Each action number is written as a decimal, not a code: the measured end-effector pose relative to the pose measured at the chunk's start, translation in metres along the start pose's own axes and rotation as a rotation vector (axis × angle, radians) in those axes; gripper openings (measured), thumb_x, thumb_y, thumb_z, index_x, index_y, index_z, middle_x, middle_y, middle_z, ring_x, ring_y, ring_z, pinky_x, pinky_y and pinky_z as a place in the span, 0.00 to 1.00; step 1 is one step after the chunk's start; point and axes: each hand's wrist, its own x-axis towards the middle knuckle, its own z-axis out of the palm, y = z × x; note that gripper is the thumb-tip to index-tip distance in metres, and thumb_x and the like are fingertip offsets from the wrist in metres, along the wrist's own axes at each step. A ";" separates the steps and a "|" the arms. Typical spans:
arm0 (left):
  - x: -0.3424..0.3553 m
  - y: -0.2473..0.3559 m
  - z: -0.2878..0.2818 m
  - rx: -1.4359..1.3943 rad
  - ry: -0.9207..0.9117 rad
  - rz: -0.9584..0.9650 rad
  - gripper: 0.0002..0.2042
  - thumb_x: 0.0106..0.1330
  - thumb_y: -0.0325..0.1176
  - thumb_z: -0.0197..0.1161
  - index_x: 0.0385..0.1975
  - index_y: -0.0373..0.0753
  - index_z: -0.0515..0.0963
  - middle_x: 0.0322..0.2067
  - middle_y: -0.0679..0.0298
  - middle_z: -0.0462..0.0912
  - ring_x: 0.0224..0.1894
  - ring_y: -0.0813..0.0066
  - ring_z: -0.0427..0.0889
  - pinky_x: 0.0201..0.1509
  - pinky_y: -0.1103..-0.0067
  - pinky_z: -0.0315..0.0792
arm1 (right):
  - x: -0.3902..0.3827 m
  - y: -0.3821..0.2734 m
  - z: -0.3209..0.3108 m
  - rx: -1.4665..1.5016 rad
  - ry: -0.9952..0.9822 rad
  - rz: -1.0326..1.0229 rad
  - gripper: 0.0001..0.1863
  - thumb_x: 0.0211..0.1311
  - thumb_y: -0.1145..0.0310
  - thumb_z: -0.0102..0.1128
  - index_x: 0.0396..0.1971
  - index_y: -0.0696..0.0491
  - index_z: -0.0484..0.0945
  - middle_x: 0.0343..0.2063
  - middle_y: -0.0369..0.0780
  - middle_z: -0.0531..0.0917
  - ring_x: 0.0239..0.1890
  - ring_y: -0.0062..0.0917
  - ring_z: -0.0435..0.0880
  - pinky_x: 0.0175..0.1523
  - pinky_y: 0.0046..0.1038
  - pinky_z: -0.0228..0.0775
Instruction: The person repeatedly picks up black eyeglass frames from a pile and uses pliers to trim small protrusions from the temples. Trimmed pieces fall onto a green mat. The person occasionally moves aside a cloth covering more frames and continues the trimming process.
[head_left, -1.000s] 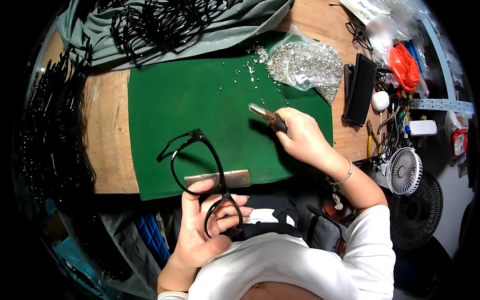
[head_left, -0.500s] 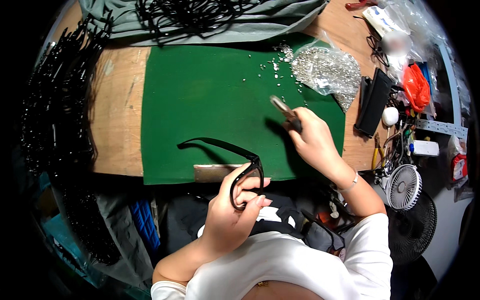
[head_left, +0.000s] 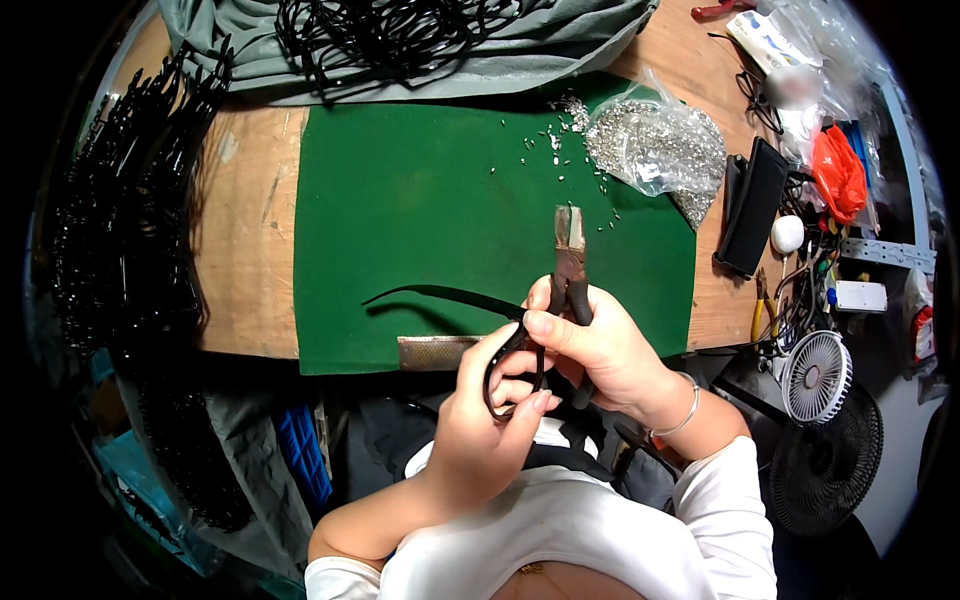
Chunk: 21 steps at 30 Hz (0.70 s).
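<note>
At the mat's (head_left: 430,200) near edge, the left hand's (head_left: 472,435) grip is closed round glasses (head_left: 460,296); the right hand's (head_left: 620,350) grip clasps pliers (head_left: 569,265), thumb against the glasses; on the mat's far right corner, a bag (head_left: 650,145) of silvery bits; beyond the mat, a grey cloth (head_left: 560,62).

White packet (head_left: 762,40): at the upper right of the counter (head_left: 250,225), its face bearing coloured print too small to read.
Round pale patch (head_left: 795,88): just below the packet, blurred past reading.
Red patch on a bag (head_left: 921,322): at far right, any lettering too small to tell.
Legible words or numbers: none.
</note>
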 end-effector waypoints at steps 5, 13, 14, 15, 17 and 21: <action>-0.004 0.026 -0.017 -0.229 -0.191 -0.154 0.27 0.56 0.16 0.50 0.55 0.34 0.49 0.42 0.53 0.70 0.34 0.78 0.77 0.40 0.83 0.72 | -0.007 -0.006 -0.003 0.068 -0.124 0.144 0.12 0.55 0.59 0.56 0.27 0.52 0.68 0.15 0.32 0.73 0.14 0.09 0.67 0.15 0.10 0.51; -0.018 0.041 -0.031 -0.359 -0.220 -0.236 0.26 0.57 0.14 0.49 0.56 0.35 0.52 0.43 0.53 0.72 0.35 0.76 0.78 0.39 0.82 0.72 | -0.024 -0.041 -0.016 -0.541 -0.273 0.138 0.11 0.56 0.64 0.55 0.29 0.56 0.70 0.23 0.31 0.72 0.27 0.12 0.66 0.34 0.17 0.62; -0.019 0.042 -0.033 -0.335 -0.235 -0.248 0.25 0.57 0.15 0.49 0.55 0.34 0.53 0.43 0.53 0.72 0.35 0.76 0.78 0.39 0.82 0.72 | -0.028 -0.046 -0.021 -0.642 -0.328 0.155 0.11 0.56 0.64 0.55 0.29 0.56 0.71 0.22 0.31 0.72 0.27 0.12 0.66 0.34 0.18 0.62; -0.019 0.043 -0.035 -0.311 -0.249 -0.261 0.24 0.57 0.15 0.49 0.55 0.34 0.54 0.43 0.53 0.72 0.34 0.76 0.78 0.38 0.82 0.72 | -0.031 -0.047 -0.025 -0.707 -0.401 0.169 0.12 0.58 0.62 0.53 0.30 0.57 0.70 0.22 0.32 0.72 0.27 0.15 0.68 0.34 0.21 0.63; -0.017 0.041 -0.033 -0.318 -0.267 -0.263 0.22 0.57 0.15 0.49 0.53 0.34 0.58 0.43 0.54 0.73 0.33 0.76 0.78 0.37 0.83 0.71 | -0.035 -0.051 -0.022 -0.832 -0.493 0.268 0.16 0.59 0.57 0.49 0.33 0.58 0.70 0.21 0.36 0.73 0.26 0.19 0.71 0.33 0.24 0.64; -0.022 0.040 -0.035 -0.305 -0.261 -0.245 0.23 0.57 0.15 0.48 0.54 0.35 0.58 0.43 0.55 0.72 0.33 0.74 0.78 0.35 0.84 0.71 | -0.030 -0.072 -0.003 -0.984 -0.571 0.391 0.20 0.60 0.55 0.47 0.36 0.60 0.69 0.23 0.44 0.76 0.27 0.29 0.75 0.34 0.30 0.66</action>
